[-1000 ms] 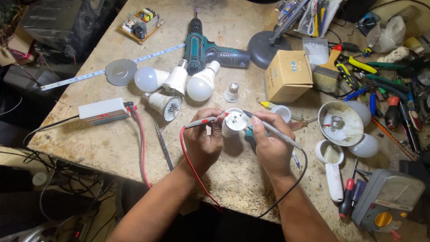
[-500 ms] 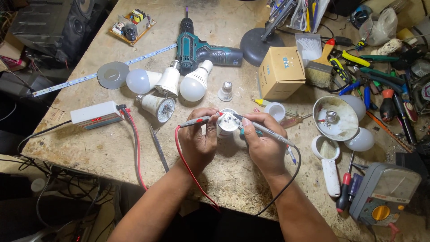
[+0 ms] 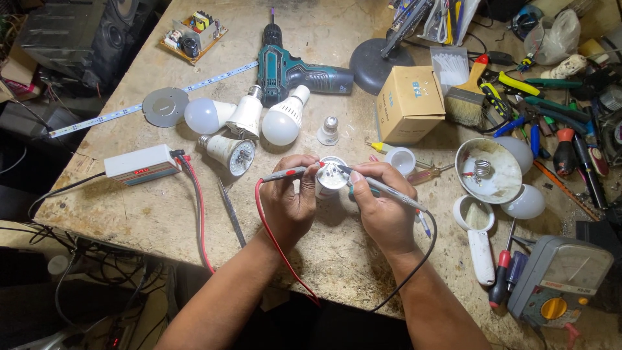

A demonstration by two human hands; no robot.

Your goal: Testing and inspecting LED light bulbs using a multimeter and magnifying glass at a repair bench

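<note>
Both hands are working at centre frame over the worn counter. The left hand is gripping a red-tipped test probe between thumb and fingers, its red lead trailing down toward the lower edge of the frame. The right hand is closed around a black test probe, its black lead looping down at lower right. The 2 probe tips are meeting on the round LED board of an opened white bulb body, which is sitting between the 2 hands, touching both. Upper centre: a teal cordless drill is lying on its side. Just below it, 3 white bulbs are lying together, with a 4th, dome removed, beneath them. Left of centre: a white rectangular tester box with red and black leads attached. Right of the drill: a small cardboard box. Lower right corner: a grey multimeter with a yellow dial, near 2 red-handled screwdrivers. Upper left: a small green circuit board.
</note>
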